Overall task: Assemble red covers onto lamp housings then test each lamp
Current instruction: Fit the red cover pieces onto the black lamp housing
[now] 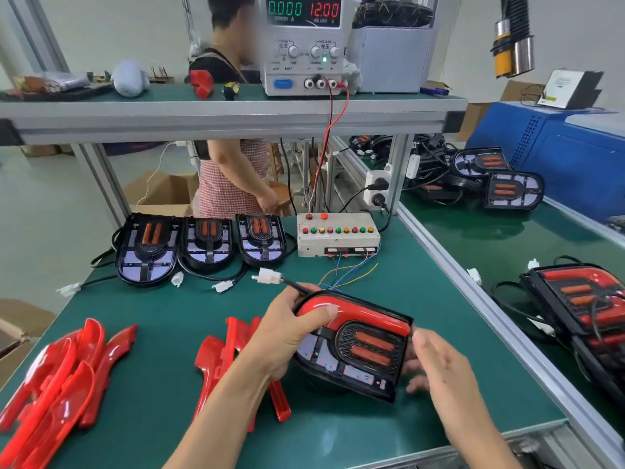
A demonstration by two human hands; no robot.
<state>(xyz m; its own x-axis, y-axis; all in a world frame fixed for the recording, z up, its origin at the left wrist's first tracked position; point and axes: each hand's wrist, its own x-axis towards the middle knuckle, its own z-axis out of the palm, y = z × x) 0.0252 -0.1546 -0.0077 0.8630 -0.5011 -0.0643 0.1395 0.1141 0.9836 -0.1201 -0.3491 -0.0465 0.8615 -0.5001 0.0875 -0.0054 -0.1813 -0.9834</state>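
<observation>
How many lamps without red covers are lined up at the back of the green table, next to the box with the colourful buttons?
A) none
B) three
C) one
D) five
B: three uncovered lamp housings sit in a row to the left of the button box, while the hands hold a fourth lamp that already has a red cover.

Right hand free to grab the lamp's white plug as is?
Probably not: the right hand is supporting the lamp from beneath, and the white plug hangs beyond the left hand.
</observation>
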